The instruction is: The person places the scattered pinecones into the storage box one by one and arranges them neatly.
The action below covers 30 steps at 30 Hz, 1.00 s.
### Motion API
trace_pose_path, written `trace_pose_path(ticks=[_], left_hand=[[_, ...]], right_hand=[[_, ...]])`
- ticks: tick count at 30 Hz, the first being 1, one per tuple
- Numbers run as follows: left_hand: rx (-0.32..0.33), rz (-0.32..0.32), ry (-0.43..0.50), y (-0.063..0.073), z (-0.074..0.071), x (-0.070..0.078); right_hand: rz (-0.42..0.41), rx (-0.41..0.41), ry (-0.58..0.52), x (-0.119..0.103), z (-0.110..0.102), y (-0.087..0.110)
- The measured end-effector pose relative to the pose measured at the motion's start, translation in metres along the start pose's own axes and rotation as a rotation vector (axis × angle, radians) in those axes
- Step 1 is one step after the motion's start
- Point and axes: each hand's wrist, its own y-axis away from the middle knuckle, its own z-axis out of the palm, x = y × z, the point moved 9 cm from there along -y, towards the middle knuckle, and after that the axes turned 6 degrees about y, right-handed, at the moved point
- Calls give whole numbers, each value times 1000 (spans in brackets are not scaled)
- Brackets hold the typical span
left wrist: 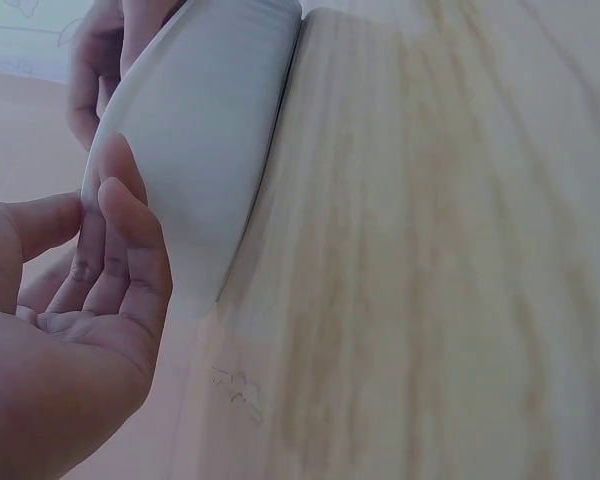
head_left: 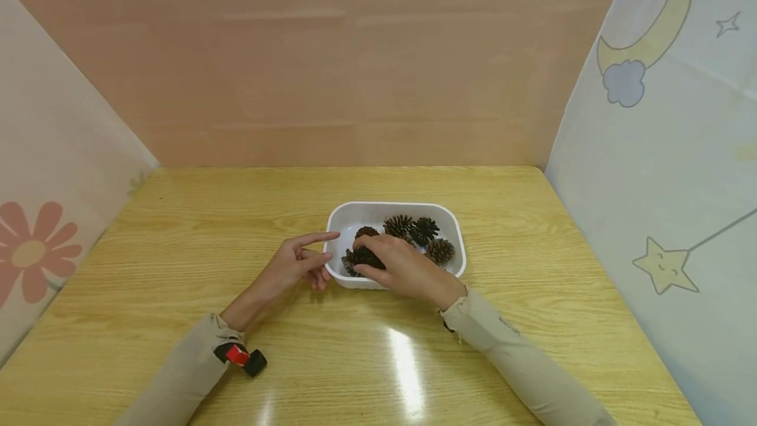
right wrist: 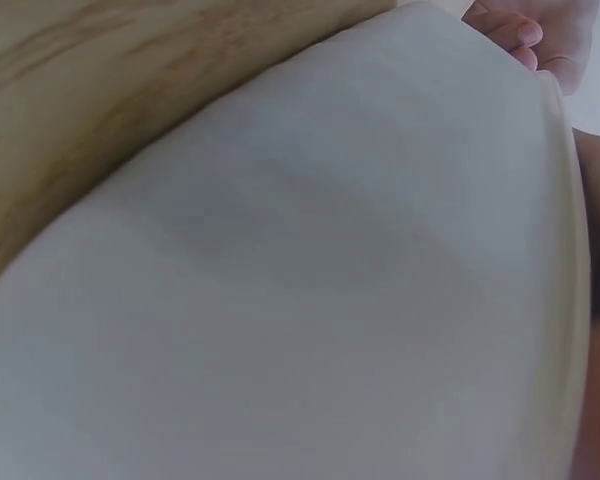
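Note:
A white rectangular tub (head_left: 395, 206) with rounded corners holds several brown pine cones. At its left end my left hand (head_left: 298, 261) steadies the rim, thumb tip at the edge and forefinger reaching over it; in the left wrist view, other fingers of that hand (left wrist: 100, 270) lie against the outer wall. My right hand (head_left: 405, 265) reaches in over the front side, its fingers curled round a dark pine cone (head_left: 368, 258). Another cone (head_left: 349, 263) lies just left of it. In the right wrist view the tub's wall (right wrist: 310, 260) hides most of this hand.
More pine cones (head_left: 425, 231) lie in the tub's right half, one of them (head_left: 440, 252) near the right wall. The tub stands on a yellow wood-grain table (head_left: 236, 215). A peach backdrop (head_left: 355, 84) rises behind, with printed cloth panels (head_left: 662, 150) at the sides.

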Motion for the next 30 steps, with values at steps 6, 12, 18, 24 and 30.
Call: trace_pose_path(ticks=[6,12,18,24,30], left_hand=[[1,11,-2,-1,-1,-1],[-6,8,3,-2,1,0],[-4,17,-4,-3,2,-1],[25,22,-102,0,2,2],[79,102,-311,5,4,27]], right_hand=[[-27,-38,-5,1,3,-1],[-39,-52,-17,3,4,-1],[-52,5,-13,3,-1,1],[-91,197,46,-1,-24,10],[-103,354,140,10,-57,39]])
